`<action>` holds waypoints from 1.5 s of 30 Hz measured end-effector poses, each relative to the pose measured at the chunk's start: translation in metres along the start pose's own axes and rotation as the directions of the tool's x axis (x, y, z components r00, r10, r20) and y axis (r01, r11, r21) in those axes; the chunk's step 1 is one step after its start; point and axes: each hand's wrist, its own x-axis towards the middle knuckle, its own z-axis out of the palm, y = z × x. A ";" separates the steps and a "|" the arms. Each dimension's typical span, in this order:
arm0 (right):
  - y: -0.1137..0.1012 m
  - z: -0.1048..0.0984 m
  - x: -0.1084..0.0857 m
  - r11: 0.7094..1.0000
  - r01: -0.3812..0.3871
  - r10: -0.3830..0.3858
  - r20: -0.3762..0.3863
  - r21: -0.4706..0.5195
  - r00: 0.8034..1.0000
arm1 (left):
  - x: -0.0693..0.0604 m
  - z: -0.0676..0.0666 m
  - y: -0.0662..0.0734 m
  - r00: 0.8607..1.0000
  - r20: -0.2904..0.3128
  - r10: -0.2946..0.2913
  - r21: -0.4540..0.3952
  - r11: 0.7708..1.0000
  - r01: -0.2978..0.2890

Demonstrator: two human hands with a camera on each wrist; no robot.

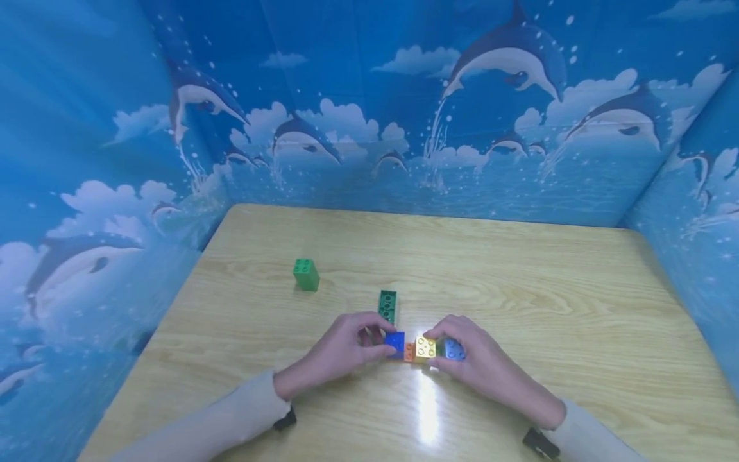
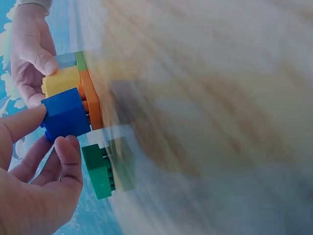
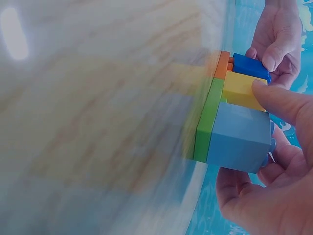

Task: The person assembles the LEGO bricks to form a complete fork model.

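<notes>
My left hand (image 1: 349,343) pinches a dark blue building block (image 1: 395,341) between thumb and fingers. The block sits at the end of a low orange brick (image 2: 93,100); in the left wrist view it looks slightly tilted, with orange studs showing beneath. My right hand (image 1: 479,359) pinches a yellow block (image 1: 426,347), which spans the orange brick and a flat light green brick (image 3: 208,122). A lighter blue block (image 3: 239,137) stands on the light green brick, beside the yellow one and under my right palm. Whether the dark blue block is pressed fully down, I cannot tell.
A dark green brick (image 1: 388,307) lies on its side just beyond my left fingers. Farther back on the left stands a tall green block (image 1: 306,276). The wooden table (image 1: 519,269) is bordered by dolphin-print curtains (image 1: 346,128).
</notes>
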 end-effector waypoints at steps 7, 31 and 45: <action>0.000 0.001 0.000 1.000 0.016 -0.015 -0.015 0.015 1.000 | 0.006 -0.003 0.001 0.999 0.035 0.013 -0.012 1.000 -0.013; 0.006 0.000 -0.001 0.989 -0.081 0.077 0.039 0.126 0.996 | 0.004 0.000 -0.004 0.997 0.077 -0.025 -0.063 0.998 0.030; 0.003 0.000 0.000 0.990 -0.085 0.082 0.032 0.116 0.996 | -0.007 -0.007 -0.016 0.999 0.028 -0.024 -0.085 0.996 0.026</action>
